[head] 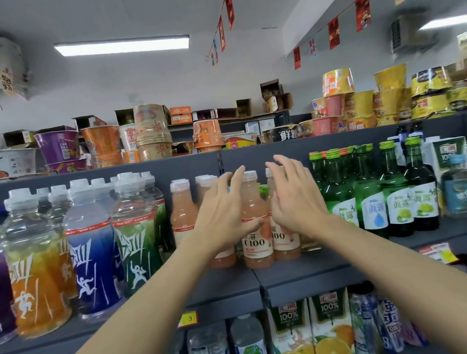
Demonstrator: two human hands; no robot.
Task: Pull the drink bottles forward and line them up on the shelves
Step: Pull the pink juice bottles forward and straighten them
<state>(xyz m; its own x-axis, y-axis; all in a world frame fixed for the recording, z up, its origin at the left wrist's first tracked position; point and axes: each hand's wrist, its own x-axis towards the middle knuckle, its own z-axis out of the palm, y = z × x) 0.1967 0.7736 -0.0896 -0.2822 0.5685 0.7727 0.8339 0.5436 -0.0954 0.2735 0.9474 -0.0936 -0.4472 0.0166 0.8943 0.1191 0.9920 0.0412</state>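
Pink C100 bottles (256,234): cluster at centre of middle shelf (333,266), upright, front ones near shelf edge, others behind. Left hand (221,213) and right hand (296,197) flank front bottle, fingers spread and nearly straight, released, grasping nothing; contact with bottles cannot tell. Green glass bottles (396,199) just right of cluster; sports drink bottles (90,250) left. Noodle cups (102,140) on top shelf. Orange juice cartons (311,333) and water bottles (249,350) on shelf below.
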